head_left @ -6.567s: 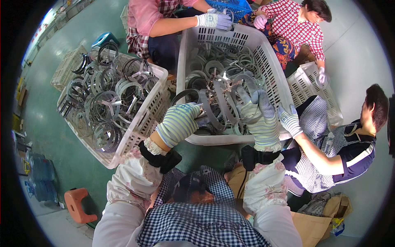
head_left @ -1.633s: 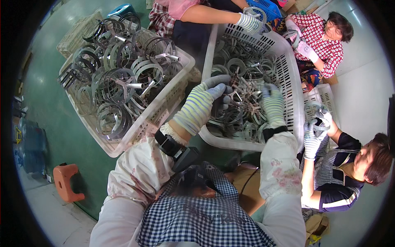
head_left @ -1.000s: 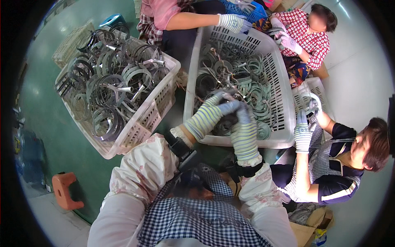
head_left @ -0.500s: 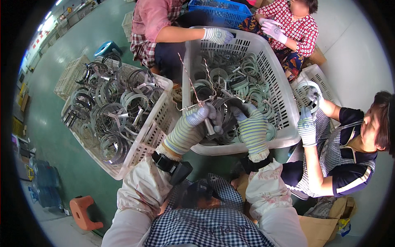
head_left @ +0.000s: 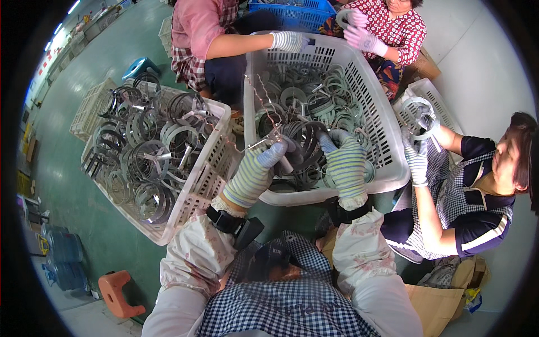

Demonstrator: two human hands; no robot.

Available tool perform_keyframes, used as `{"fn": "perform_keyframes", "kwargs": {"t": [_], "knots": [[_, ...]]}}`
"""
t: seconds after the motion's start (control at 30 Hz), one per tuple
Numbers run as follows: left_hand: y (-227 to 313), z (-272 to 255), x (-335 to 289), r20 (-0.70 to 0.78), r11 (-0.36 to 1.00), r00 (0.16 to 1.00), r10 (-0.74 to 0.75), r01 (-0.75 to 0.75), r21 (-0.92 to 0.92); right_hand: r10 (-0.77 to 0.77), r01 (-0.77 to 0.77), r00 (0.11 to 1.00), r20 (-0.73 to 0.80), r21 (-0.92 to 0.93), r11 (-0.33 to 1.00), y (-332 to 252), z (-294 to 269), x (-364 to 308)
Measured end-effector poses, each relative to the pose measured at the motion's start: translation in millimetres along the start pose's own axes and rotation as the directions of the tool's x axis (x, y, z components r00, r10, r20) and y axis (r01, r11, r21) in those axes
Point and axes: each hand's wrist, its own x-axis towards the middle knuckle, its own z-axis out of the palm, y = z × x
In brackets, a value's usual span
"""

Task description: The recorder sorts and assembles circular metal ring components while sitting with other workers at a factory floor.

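Note:
Both my hands wear striped knit gloves and reach into a white slotted basket [head_left: 387, 168] full of grey metal ring clamps [head_left: 314, 101]. My left hand [head_left: 261, 168] pinches a thin metal clamp part [head_left: 275, 137] at the basket's near left. My right hand [head_left: 342, 160] grips a dark ring clamp [head_left: 303, 140] that lies between the two hands. The fingertips of both hands almost meet over that ring.
A second white basket [head_left: 191, 196] of dark ring clamps stands to my left. Three other people sit around the baskets; one at the right holds a clamp [head_left: 418, 115] in gloved hands. An orange stool [head_left: 118, 292] and water bottles [head_left: 62, 264] stand on the green floor.
My hands have drawn together over the near part of the basket and closed on a ring clamp. The view has tilted back toward the middle of the two baskets.

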Motion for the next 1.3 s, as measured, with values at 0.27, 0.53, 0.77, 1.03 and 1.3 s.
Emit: {"fn": "perform_keyframes", "kwargs": {"t": [0.27,0.53,0.77,1.03,1.3], "knots": [[7.5,-8.2,1.5,-0.066,0.995,0.995,0.079,-0.074,0.07,-0.017,-0.299,0.921,0.389,0.736,0.608,2.8,-8.3,-5.0],[-9.3,-16.2,6.5,-0.08,0.886,0.986,0.15,-0.098,0.454,-0.18,-0.375,0.923,0.339,0.898,-0.23,14.7,-27.6,-7.2],[-11.1,-7.5,4.5,0.163,0.196,0.893,0.419,-0.264,0.944,-0.026,-0.373,0.922,0.386,0.867,-0.329,11.9,-32.7,-4.6],[-2.4,-6.3,-0.9,0.324,0.026,0.939,0.117,-0.329,0.944,0.004,-0.431,0.901,0.435,0.894,-0.123,41.9,-36.4,2.4],[-2.8,-20.1,1.4,0.297,0.188,0.954,-0.037,-0.286,0.94,-0.118,-0.504,0.863,0.491,0.846,-0.171,12.8,-42.4,-9.4]]}}
